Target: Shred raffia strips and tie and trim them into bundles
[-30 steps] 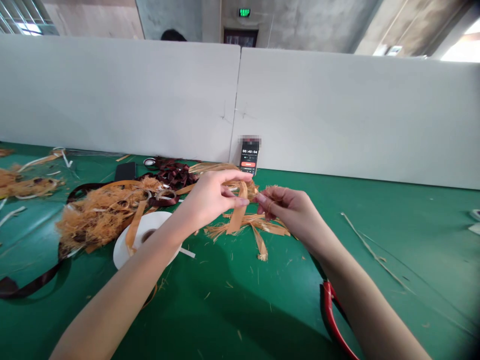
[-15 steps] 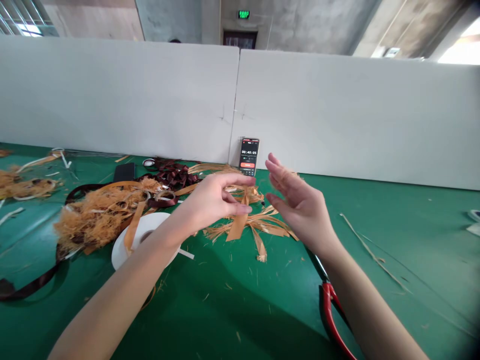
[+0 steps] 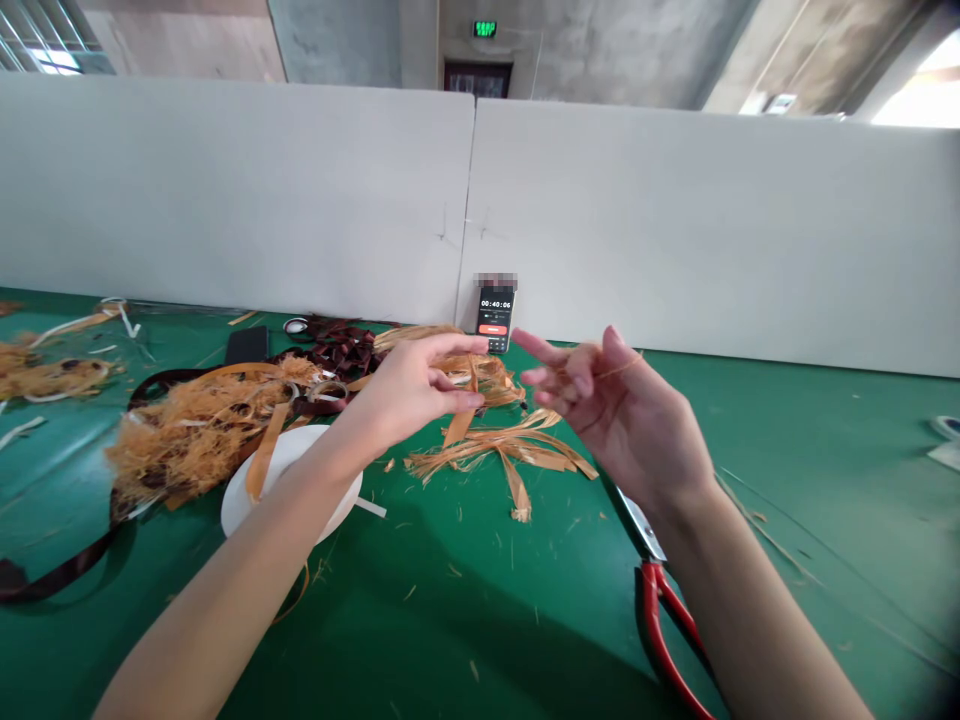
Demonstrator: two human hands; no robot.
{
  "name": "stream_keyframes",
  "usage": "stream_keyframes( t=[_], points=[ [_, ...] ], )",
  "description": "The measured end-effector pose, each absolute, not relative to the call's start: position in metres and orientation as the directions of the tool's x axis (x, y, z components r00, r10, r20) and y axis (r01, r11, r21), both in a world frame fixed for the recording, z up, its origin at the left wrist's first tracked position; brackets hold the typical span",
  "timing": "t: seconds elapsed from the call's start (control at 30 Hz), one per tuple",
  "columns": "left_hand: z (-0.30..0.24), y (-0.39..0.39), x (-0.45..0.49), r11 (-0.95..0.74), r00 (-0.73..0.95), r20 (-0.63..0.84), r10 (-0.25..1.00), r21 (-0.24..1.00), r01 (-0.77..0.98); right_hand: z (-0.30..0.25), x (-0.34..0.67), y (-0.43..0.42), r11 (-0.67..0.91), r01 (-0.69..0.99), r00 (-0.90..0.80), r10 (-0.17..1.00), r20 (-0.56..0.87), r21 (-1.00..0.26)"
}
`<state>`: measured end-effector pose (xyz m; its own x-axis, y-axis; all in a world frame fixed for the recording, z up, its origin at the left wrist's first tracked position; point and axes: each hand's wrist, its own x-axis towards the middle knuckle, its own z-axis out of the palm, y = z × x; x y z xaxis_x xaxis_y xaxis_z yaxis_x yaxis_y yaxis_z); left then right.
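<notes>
Watching remotely, I'm seeing the right hand pinching a thin fibre strand between its fingers, while the left hand is hovering, fingers parted and empty, just above a loose raffia bundle lying on the green surface, near red-handled scissors.

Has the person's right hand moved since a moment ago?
Yes: the right hand has moved to the right, farther from the phone standing at the foot of the white partition.
</notes>
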<state>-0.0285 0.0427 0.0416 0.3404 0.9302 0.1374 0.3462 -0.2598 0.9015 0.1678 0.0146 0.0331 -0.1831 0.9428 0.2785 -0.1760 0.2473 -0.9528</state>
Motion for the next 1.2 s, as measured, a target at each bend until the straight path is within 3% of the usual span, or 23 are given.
stream_keyframes(
  t=[0.17,0.3,0.4,0.5,0.57,0.63,0.77,0.87,1.07,1.2],
  points=[
    [0.043,0.040,-0.030,-0.303,0.274,0.195,0.942,0.848,0.436,0.028,0.176,0.022,0.000,0.006,-0.255,0.967,-0.002,-1.000],
    [0.040,0.044,-0.034,-0.318,0.190,0.256,0.948,0.806,0.499,0.030,0.180,0.018,-0.099,0.104,-0.613,0.777,-0.142,-0.990],
    [0.039,0.048,-0.036,-0.321,0.178,0.267,0.947,0.800,0.506,0.036,0.180,0.012,-0.041,-0.031,-0.662,0.750,-0.010,-0.999],
    [0.038,0.049,-0.035,-0.289,0.198,0.215,0.956,0.801,0.524,0.036,0.178,0.012,0.157,-0.105,-0.472,0.861,0.189,-0.982],
    [0.039,0.048,-0.033,-0.280,0.219,0.190,0.957,0.804,0.525,0.030,0.177,0.016,0.365,0.004,-0.345,0.875,0.341,-0.931],
    [0.039,0.046,-0.032,-0.288,0.252,0.180,0.951,0.815,0.503,0.022,0.175,0.022,0.561,0.203,-0.252,0.822,0.510,-0.803],
    [0.039,0.044,-0.031,-0.314,0.307,0.185,0.934,0.835,0.452,0.012,0.172,0.027,0.649,0.597,-0.174,0.678,0.714,-0.471],
    [0.039,0.044,-0.031,-0.298,0.311,0.163,0.936,0.839,0.456,0.015,0.170,0.022,0.585,0.715,-0.123,0.646,0.753,-0.384],
    [0.041,0.042,-0.030,-0.269,0.250,0.166,0.954,0.844,0.464,0.028,0.168,0.010,0.530,0.719,-0.042,0.679,0.733,-0.450],
    [0.041,0.043,-0.031,-0.289,0.180,0.230,0.956,0.831,0.476,0.027,0.169,0.010,0.456,0.790,-0.172,0.805,0.567,-0.409]
  ],
)
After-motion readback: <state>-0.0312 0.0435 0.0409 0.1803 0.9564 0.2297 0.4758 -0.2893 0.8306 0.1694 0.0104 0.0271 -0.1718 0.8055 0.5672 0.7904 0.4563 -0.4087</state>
